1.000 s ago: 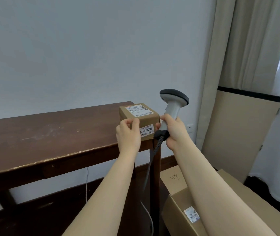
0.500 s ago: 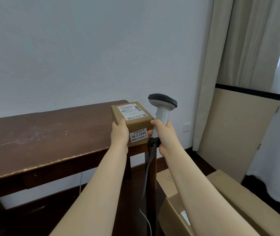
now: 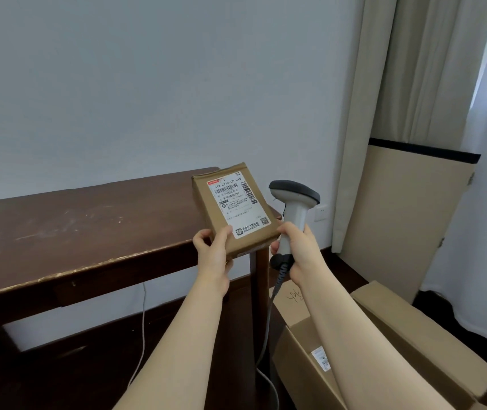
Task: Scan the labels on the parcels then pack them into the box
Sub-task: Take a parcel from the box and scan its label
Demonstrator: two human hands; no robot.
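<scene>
A small brown parcel [image 3: 206, 202] is tilted up so its white shipping label [image 3: 238, 207] faces me. My left hand [image 3: 212, 253] grips its lower left corner, thumb on the front face. My right hand [image 3: 298, 253] holds the grey handle of a barcode scanner [image 3: 295, 202], whose dark head sits just right of the parcel. Its cable hangs down to the floor. A large open cardboard box [image 3: 304, 365] stands on the floor at the lower right, partly hidden by my right forearm.
A dark wooden table [image 3: 73, 232] fills the left, its right end just behind the parcel. A white wall is behind it. Beige curtains [image 3: 399, 99] and a leaning cardboard sheet [image 3: 399, 217] stand at the right. A thin white cable [image 3: 143, 321] hangs under the table.
The parcel has been lifted off the table's corner and tipped upright, turning its top label toward me. Both hands moved slightly left; the scanner stays beside the parcel.
</scene>
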